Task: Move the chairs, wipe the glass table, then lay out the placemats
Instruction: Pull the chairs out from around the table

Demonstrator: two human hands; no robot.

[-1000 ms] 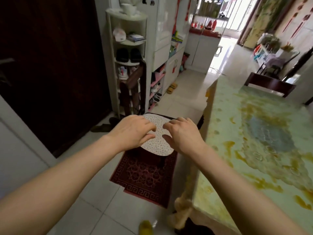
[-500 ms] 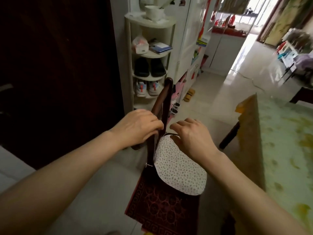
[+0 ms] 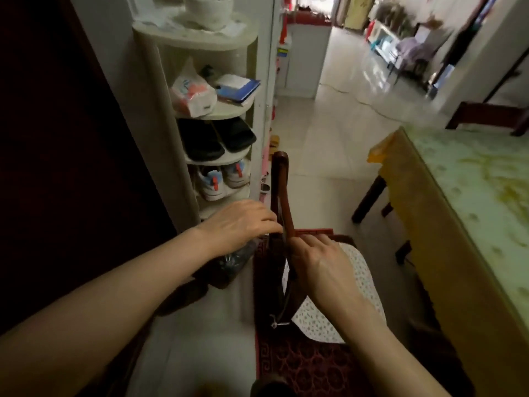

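A dark wooden chair (image 3: 282,190) stands below me, its backrest seen edge-on and running away from me. A white dotted seat cushion (image 3: 357,285) lies on its seat. My left hand (image 3: 243,224) grips the backrest from the left. My right hand (image 3: 317,262) grips it from the right, partly over the cushion. The glass table (image 3: 469,196), with a green and yellow patterned cloth under the glass, fills the right side. The chair is apart from the table's edge.
A white corner shelf (image 3: 200,41) with shoes, a bag and a book stands just left of the chair. A red patterned rug (image 3: 300,365) lies under the chair. Another dark chair (image 3: 486,116) stands at the table's far end. Tiled floor opens ahead.
Both hands went from the seat cushion to the chair's backrest. The chair now stands further from the table, closer to the shelf, and my view has moved forward and left.
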